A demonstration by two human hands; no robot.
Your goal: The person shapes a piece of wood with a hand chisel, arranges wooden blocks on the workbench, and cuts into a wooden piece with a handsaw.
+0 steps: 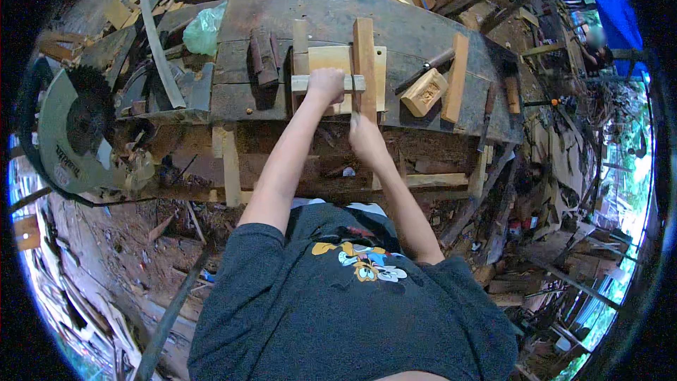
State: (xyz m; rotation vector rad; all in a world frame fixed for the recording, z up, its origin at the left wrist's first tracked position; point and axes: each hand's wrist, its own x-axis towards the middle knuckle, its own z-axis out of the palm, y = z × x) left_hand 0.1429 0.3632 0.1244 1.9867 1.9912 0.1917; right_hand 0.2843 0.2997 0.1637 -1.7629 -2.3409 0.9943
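My left hand (326, 86) is closed around a short pale wooden strip (357, 83), which lies crosswise over a light flat board (342, 61) on the workbench. Closed too, my right hand (367, 142) sits low at the bench's near edge. From it a thin dark-bladed hand tool (355, 95) rises past the strip's right part; its handle is hidden in my fist and its exact kind is unclear. A longer wooden batten (364, 46) stretches away from me just right of the blade. Left of the board is a narrower wood piece (300, 35).
On the worn workbench (296, 1) lie a dark wooden block (264, 60), a carved wood block (424, 92), a chisel (438, 59) and a wooden bar (456, 76). A circular saw blade (88, 121) stands at left near a green plastic bag (204, 30). Scrap wood surrounds the bench.
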